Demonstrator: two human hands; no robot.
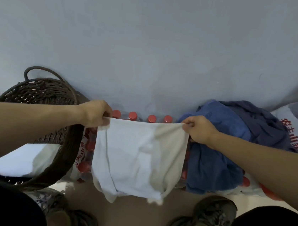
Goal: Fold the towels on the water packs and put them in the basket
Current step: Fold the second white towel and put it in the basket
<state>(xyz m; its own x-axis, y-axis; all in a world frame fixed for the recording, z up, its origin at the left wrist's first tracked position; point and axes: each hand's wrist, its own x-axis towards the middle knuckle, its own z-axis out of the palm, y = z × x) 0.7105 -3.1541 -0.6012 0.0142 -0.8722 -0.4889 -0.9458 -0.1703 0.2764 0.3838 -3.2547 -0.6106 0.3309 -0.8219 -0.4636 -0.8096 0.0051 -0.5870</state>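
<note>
- Wicker, dark brown: the basket stands at the left of the frame, its loop handle at the upper left, its rim curving down to the lower left.
- Inside the basket, low in the frame, lies a folded white cloth, partly hidden by the left forearm.
- Just right of the basket rim, the left hand has its fingers curled tight round the upper left corner of the white towel.
- At mid-frame the towel hangs stretched between both hands, its top edge nearly level, its lower edge bunched and uneven just above the floor; the right third looks more beige than the rest.
- Behind the top edge show four red caps of the water pack, which sits under and behind the towel, its printed plastic showing beside the basket.
- Right of centre, the right hand pinches the upper right corner of the towel between thumb and curled fingers.
- Behind that hand a heap of blue towels lies on a pack, a darker navy one at the upper right.
- At the far right edge sits another pack wrap with red print.
- Along the bottom, two grey shoes stand on the tan floor.
</note>
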